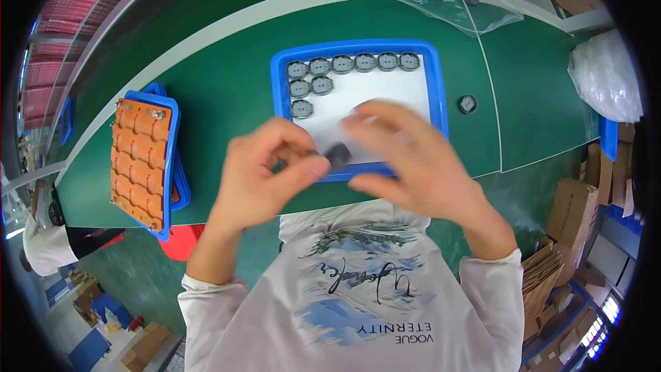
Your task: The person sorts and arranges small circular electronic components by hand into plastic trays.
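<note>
My left hand (268,176) pinches a small dark grey round part (337,156) between thumb and forefinger, over the near edge of a blue-rimmed tray (279,86). Close beside it, my right hand (413,158) is smeared by motion, its thumb and fingers apart with nothing visible held. Inside the tray, on a white base, grey round parts (342,64) form a full row along the far side. Shorter rows of the same parts start at the left, two in one and a single part (301,109) in another.
Left of the tray, an orange moulded plate (140,162) lies on stacked blue trays (180,182). One loose round part (468,104) sits to the right. A clear plastic bag (492,0) with several parts lies at the back. Cardboard boxes (573,213) stand beyond the green table (227,103).
</note>
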Available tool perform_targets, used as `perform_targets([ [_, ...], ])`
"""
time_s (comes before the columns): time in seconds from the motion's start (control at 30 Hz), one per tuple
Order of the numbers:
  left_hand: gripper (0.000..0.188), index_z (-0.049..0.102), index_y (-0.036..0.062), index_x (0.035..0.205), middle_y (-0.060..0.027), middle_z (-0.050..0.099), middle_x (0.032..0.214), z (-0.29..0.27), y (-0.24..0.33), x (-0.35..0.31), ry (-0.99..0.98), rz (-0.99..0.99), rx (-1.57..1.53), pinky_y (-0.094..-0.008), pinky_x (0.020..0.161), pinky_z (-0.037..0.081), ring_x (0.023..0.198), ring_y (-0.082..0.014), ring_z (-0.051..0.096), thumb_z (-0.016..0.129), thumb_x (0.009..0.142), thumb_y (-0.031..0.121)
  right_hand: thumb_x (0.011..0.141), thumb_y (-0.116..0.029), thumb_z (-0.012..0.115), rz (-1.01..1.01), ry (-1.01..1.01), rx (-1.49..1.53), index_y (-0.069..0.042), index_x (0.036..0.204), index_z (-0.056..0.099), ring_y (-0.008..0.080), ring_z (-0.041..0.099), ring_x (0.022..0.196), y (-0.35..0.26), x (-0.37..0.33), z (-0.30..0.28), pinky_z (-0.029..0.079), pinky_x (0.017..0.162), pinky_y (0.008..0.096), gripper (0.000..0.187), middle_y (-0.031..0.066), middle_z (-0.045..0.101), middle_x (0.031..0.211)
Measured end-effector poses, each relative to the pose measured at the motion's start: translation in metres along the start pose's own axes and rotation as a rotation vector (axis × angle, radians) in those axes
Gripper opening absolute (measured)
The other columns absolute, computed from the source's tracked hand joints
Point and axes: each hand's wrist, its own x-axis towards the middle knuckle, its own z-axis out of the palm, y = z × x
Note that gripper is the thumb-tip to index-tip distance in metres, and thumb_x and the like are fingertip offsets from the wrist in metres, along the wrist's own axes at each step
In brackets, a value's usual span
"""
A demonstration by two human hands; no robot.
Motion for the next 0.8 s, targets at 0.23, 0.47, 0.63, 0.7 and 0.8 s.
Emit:
perform_targets([
  [0.23, 0.017, 0.066, 0.0034, 0.089, -0.0028, 0.064, 0.077, -0.003, -0.023, 0.002, 0.277, 0.19, 0.449, -0.0255, 0.059, 0.042, 0.062, -0.0123, 0.056, 0.081, 0.081, 0.009, 0.084, -0.014, 0.079, 0.177, -0.214, 0.325, -0.004, 0.104, 0.063, 0.0248, 0.066, 0.073, 0.024, 0.019, 0.02, 0.053, 0.067, 0.0368, 0.028, 0.0116, 0.069, 0.093],
  [0.47, 0.018, 0.072, 0.0087, 0.086, -0.0058, 0.061, 0.099, -0.001, -0.052, 0.016, 0.239, 0.592, 0.785, -0.042, 0.087, 0.041, 0.101, -0.0299, 0.051, 0.083, 0.074, 0.015, 0.081, -0.011, 0.079, -0.109, -0.29, -0.061, -0.004, 0.095, 0.068, 0.0273, 0.061, 0.09, 0.043, 0.03, 0.03, 0.05, 0.073, 0.0363, 0.019, 0.0104, 0.062, 0.101],
  [0.63, 0.02, 0.074, 0.0084, 0.09, -0.0079, 0.059, 0.108, -0.013, -0.04, 0.001, 0.114, 0.5, 0.758, -0.045, 0.091, 0.04, 0.107, -0.0337, 0.048, 0.081, 0.072, 0.011, 0.079, -0.012, 0.08, -0.005, -0.33, -0.053, -0.006, 0.107, 0.069, 0.0292, 0.061, 0.095, 0.03, 0.024, 0.008, 0.051, 0.078, 0.0379, 0.03, 0.0101, 0.059, 0.105],
  [0.7, 0.022, 0.074, 0.0075, 0.092, -0.009, 0.058, 0.11, -0.008, -0.038, 0.001, 0.057, 0.498, 0.787, -0.0456, 0.091, 0.04, 0.107, -0.0345, 0.048, 0.08, 0.071, 0.009, 0.08, -0.012, 0.079, -0.011, -0.388, -0.055, -0.006, 0.109, 0.068, 0.0295, 0.061, 0.095, 0.03, 0.022, 0.012, 0.051, 0.08, 0.0385, 0.032, 0.0104, 0.059, 0.105],
  [0.8, 0.024, 0.074, 0.0067, 0.094, -0.0101, 0.058, 0.111, -0.005, -0.043, 0.006, 0.049, 0.526, 0.799, -0.0464, 0.091, 0.04, 0.107, -0.0349, 0.048, 0.078, 0.071, 0.007, 0.081, -0.012, 0.078, -0.047, -0.412, -0.12, -0.007, 0.112, 0.068, 0.0299, 0.061, 0.096, 0.03, 0.023, 0.018, 0.052, 0.08, 0.0392, 0.034, 0.0107, 0.06, 0.104],
])
